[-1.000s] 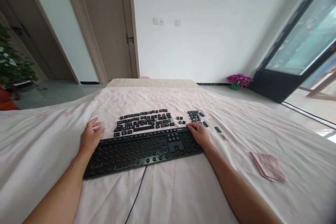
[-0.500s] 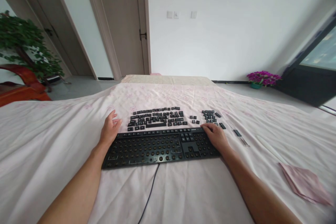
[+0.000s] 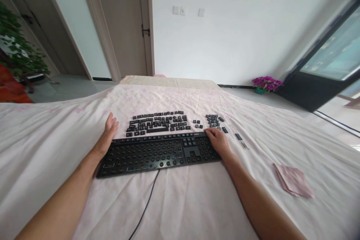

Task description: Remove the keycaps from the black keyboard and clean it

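Note:
A black keyboard lies slightly tilted on the cloth, most of its key sockets bare; the top row and the navigation block still carry caps. My left hand is at its far left corner, fingers spread and raised, the palm side close to the edge. My right hand rests over the far right corner, fingers closed on the rim. Beyond the keyboard, loose black keycaps lie in rows, including a long space bar. A smaller group of keycaps sits to the right.
A wire keycap puller with a black handle lies right of the keycaps. Farther right is a folded pink cloth. The keyboard's cable runs toward me over the pale pink tablecloth. Purple flowers stand on the floor beyond.
The camera has turned a little right and down, so everything appears shifted left. Both hands stay at the keyboard's far corners, and the keyboard has not visibly moved on the cloth.

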`<control>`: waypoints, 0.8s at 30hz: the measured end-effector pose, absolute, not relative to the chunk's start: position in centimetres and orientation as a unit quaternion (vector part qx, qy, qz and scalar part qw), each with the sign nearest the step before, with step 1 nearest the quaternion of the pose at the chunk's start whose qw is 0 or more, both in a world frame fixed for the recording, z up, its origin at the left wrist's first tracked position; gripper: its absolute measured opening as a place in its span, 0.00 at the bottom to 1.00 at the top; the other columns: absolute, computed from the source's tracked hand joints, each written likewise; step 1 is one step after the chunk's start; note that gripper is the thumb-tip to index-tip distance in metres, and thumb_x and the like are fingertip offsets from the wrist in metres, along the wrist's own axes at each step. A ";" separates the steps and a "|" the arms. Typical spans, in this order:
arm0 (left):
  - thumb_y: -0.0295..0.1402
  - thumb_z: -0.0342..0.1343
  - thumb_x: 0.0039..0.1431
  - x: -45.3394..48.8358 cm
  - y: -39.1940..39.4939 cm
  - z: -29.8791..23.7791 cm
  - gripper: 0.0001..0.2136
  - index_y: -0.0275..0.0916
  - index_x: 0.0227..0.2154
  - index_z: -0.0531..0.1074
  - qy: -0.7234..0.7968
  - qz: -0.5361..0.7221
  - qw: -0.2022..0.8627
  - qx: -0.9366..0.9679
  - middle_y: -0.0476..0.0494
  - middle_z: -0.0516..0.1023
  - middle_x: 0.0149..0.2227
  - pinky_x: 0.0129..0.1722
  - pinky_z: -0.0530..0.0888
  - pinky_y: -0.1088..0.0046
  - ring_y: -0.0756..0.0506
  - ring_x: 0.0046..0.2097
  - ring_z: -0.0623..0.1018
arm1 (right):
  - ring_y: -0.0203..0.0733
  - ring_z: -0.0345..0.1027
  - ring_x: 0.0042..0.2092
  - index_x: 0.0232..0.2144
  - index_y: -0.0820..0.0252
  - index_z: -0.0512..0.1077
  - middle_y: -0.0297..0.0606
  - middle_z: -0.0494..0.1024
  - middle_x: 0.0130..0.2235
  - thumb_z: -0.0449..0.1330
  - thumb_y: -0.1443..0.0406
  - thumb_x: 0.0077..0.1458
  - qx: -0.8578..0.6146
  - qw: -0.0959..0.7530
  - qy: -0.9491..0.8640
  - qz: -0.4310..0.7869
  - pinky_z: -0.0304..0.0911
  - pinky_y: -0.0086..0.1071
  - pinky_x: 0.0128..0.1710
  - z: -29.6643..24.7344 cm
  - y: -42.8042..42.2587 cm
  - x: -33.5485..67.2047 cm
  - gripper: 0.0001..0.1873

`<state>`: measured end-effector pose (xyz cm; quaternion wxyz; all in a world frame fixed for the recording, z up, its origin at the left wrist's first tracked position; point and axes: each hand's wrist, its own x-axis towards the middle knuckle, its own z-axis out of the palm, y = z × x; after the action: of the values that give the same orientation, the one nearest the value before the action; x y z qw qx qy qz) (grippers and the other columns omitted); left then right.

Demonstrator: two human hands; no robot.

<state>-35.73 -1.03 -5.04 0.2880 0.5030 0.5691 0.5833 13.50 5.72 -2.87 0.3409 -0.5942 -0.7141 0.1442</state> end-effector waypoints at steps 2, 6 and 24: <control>0.48 0.48 0.63 -35.7 -1.1 -4.9 0.34 0.50 0.68 0.44 0.566 0.594 0.305 0.483 0.36 0.53 0.68 0.63 0.57 0.53 0.40 0.65 0.62 | 0.44 0.72 0.44 0.36 0.56 0.79 0.38 0.81 0.41 0.52 0.60 0.58 -0.597 0.338 -0.712 0.150 0.62 0.35 0.47 -2.7 5.6 13.5 0.15; 0.47 0.53 0.60 -35.5 -1.2 -4.5 0.34 0.47 0.67 0.50 0.547 0.638 0.315 0.441 0.34 0.61 0.63 0.60 0.64 0.54 0.41 0.57 0.72 | 0.44 0.73 0.43 0.36 0.54 0.79 0.36 0.81 0.40 0.55 0.60 0.56 -0.597 0.319 -0.716 0.171 0.63 0.34 0.46 -2.0 6.1 14.1 0.13; 0.37 0.61 0.56 -36.2 -0.8 -5.3 0.25 0.45 0.57 0.65 0.545 0.681 0.307 0.381 0.40 0.72 0.53 0.53 0.73 0.60 0.46 0.45 0.79 | 0.45 0.68 0.46 0.36 0.47 0.81 0.34 0.80 0.41 0.60 0.62 0.54 -0.593 0.217 -0.774 0.047 0.63 0.35 0.45 0.8 14.4 12.4 0.10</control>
<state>-36.24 -0.83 -5.29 0.3072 0.3809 0.5449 0.6809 12.44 14.38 0.77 0.2172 -0.5925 -0.7743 0.0474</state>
